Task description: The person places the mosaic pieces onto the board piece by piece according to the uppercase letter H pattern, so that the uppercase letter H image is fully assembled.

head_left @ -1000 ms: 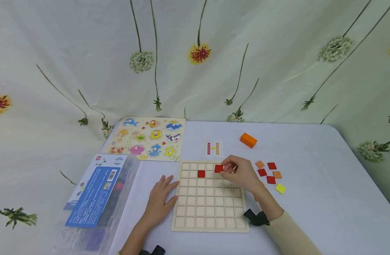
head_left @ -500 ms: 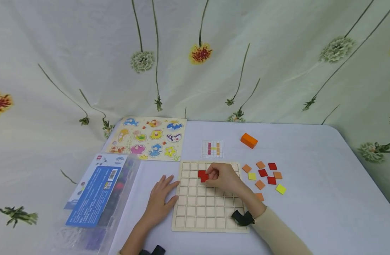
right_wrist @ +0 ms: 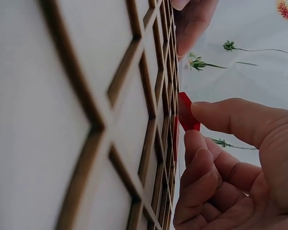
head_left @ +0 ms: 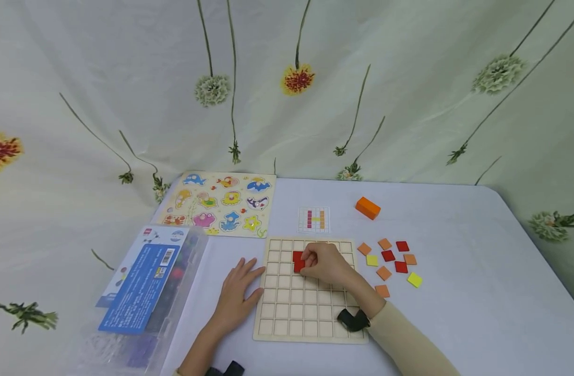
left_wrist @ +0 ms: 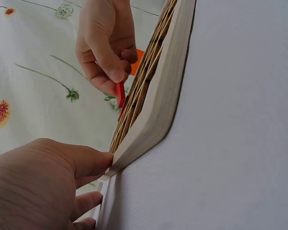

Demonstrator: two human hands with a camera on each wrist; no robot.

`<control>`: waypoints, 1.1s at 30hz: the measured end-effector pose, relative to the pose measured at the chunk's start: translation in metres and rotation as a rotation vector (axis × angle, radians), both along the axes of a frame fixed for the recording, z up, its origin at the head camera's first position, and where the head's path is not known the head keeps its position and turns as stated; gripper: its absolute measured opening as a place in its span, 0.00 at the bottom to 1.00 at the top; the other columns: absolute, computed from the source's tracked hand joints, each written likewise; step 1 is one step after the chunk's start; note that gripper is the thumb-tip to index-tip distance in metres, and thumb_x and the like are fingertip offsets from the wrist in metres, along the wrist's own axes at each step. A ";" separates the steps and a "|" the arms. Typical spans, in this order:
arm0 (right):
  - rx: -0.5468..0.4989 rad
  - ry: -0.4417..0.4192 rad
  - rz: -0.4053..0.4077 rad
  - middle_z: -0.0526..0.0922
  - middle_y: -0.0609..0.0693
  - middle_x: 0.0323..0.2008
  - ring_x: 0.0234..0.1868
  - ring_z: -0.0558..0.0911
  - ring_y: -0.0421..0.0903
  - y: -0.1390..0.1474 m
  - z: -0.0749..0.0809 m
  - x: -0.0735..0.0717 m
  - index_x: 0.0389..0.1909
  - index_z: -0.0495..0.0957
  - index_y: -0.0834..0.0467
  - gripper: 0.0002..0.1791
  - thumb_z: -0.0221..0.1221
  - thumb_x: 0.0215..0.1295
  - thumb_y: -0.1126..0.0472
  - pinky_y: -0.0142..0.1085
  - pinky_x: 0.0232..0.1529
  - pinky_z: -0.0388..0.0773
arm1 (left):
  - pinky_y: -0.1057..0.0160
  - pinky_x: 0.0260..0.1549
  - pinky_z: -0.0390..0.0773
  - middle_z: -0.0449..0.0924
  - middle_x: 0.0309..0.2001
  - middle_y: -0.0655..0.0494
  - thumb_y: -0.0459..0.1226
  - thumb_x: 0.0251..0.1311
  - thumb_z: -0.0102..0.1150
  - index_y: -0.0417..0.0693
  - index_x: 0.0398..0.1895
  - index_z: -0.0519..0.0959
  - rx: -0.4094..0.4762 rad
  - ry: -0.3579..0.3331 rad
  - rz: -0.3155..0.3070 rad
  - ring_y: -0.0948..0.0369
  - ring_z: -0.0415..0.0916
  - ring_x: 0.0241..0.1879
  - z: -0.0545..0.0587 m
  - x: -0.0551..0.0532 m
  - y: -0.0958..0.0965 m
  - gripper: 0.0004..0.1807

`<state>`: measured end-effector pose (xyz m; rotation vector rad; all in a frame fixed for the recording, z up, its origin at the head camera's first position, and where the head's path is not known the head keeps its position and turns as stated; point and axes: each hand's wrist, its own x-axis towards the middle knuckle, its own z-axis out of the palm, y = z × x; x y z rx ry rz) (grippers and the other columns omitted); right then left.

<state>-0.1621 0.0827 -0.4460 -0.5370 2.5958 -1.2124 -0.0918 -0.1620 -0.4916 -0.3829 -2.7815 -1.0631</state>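
Note:
A wooden grid board (head_left: pixel 310 334) lies on the table, with one red square tile (head_left: pixel 297 256) seated in a cell of its second row. My right hand (head_left: pixel 328 263) pinches another red square tile (right_wrist: pixel 186 111) between thumb and fingers. That tile is tilted, close over the cell just below the seated one. My left hand (head_left: pixel 237 292) rests flat beside the board's left edge, fingers spread. In the left wrist view its thumb touches the board's rim, and the pinched tile stands on edge against the grid.
Several loose red, orange and yellow tiles (head_left: pixel 384 273) lie right of the board. Behind it are a small pattern card (head_left: pixel 314 220) and an orange block (head_left: pixel 368 208). A sea-animal puzzle (head_left: pixel 216 204) and a clear plastic case (head_left: pixel 174 308) with a blue label stand at left.
My right hand has carried the red tile left and down from the board's top row to below the seated red tile. My left hand has stayed in place.

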 end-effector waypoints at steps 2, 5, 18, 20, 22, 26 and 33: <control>0.011 -0.007 0.003 0.77 0.45 0.22 0.25 0.75 0.40 -0.001 -0.001 -0.001 0.30 0.78 0.59 0.10 0.71 0.51 0.66 0.28 0.29 0.74 | 0.35 0.69 0.48 0.67 0.69 0.40 0.32 0.57 0.62 0.42 0.60 0.76 -0.002 -0.006 -0.002 0.39 0.51 0.73 0.001 0.000 0.000 0.25; 0.024 -0.018 0.017 0.76 0.44 0.21 0.25 0.74 0.39 -0.002 -0.002 -0.002 0.30 0.78 0.59 0.09 0.70 0.52 0.65 0.28 0.29 0.73 | 0.35 0.69 0.49 0.67 0.69 0.40 0.32 0.57 0.62 0.42 0.60 0.76 -0.016 -0.006 0.000 0.39 0.51 0.74 0.001 0.000 0.000 0.25; 0.041 -0.023 0.023 0.77 0.44 0.22 0.26 0.74 0.40 -0.004 0.000 0.000 0.33 0.78 0.61 0.13 0.72 0.51 0.64 0.30 0.30 0.73 | 0.35 0.69 0.49 0.67 0.69 0.40 0.32 0.57 0.62 0.42 0.60 0.76 -0.021 -0.004 0.002 0.38 0.51 0.73 0.004 0.001 0.001 0.25; 0.039 -0.024 0.013 0.77 0.44 0.22 0.26 0.74 0.40 -0.003 0.002 0.001 0.35 0.78 0.61 0.14 0.72 0.51 0.63 0.30 0.30 0.73 | 0.35 0.69 0.49 0.67 0.69 0.40 0.32 0.57 0.62 0.42 0.60 0.76 -0.017 -0.009 0.004 0.39 0.51 0.74 0.003 0.001 0.001 0.25; 0.034 -0.020 0.012 0.77 0.44 0.23 0.25 0.74 0.40 0.000 0.004 0.003 0.36 0.78 0.60 0.14 0.72 0.52 0.63 0.29 0.30 0.73 | 0.35 0.69 0.48 0.66 0.69 0.40 0.32 0.57 0.62 0.42 0.60 0.76 -0.012 -0.017 0.006 0.39 0.51 0.74 0.002 0.001 0.001 0.25; 0.021 -0.005 0.023 0.77 0.43 0.24 0.25 0.74 0.40 0.006 0.008 0.009 0.40 0.79 0.59 0.16 0.72 0.52 0.61 0.28 0.28 0.72 | 0.35 0.70 0.48 0.66 0.69 0.40 0.33 0.57 0.62 0.42 0.60 0.76 -0.013 -0.024 0.012 0.39 0.50 0.74 0.002 0.001 0.001 0.25; -0.060 0.095 0.018 0.78 0.41 0.28 0.29 0.74 0.38 0.034 0.017 0.024 0.47 0.79 0.58 0.19 0.70 0.55 0.60 0.27 0.28 0.72 | 0.35 0.70 0.47 0.66 0.70 0.42 0.33 0.58 0.62 0.43 0.61 0.76 -0.014 -0.032 0.011 0.40 0.50 0.74 0.000 0.000 0.000 0.25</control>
